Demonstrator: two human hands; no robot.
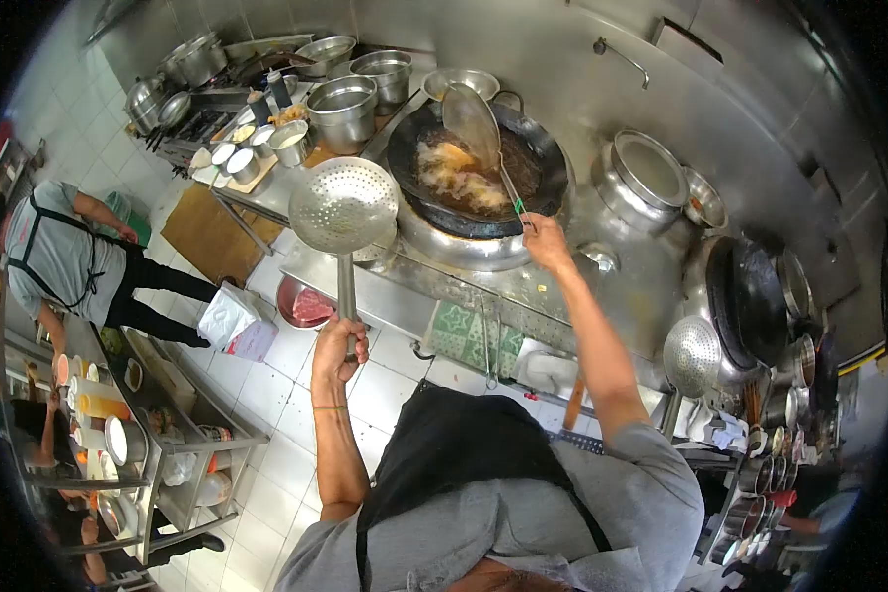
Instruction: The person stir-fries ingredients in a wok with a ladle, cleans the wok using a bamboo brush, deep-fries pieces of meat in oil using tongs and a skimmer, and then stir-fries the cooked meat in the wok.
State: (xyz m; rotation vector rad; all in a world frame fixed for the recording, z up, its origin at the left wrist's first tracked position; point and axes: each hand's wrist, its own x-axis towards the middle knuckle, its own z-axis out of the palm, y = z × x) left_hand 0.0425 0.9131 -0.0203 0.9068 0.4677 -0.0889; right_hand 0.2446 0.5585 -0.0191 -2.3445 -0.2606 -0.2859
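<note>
My left hand is wrapped round the handle of a large perforated metal skimmer, held up in front of the stove. In my right hand is the handle of a wire mesh strainer, its round head over the far part of a black wok. Dark bubbling oil fills the wok, and golden-brown food froths in it to the left of the strainer. The wok rests on a round steel burner ring. Whether the strainer's rim touches the oil, I cannot tell.
Steel pots and small bowls stand at the back left. A red bowl with raw meat sits below the counter edge. On the right are a lidded pot and another skimmer. A co-worker stands at left.
</note>
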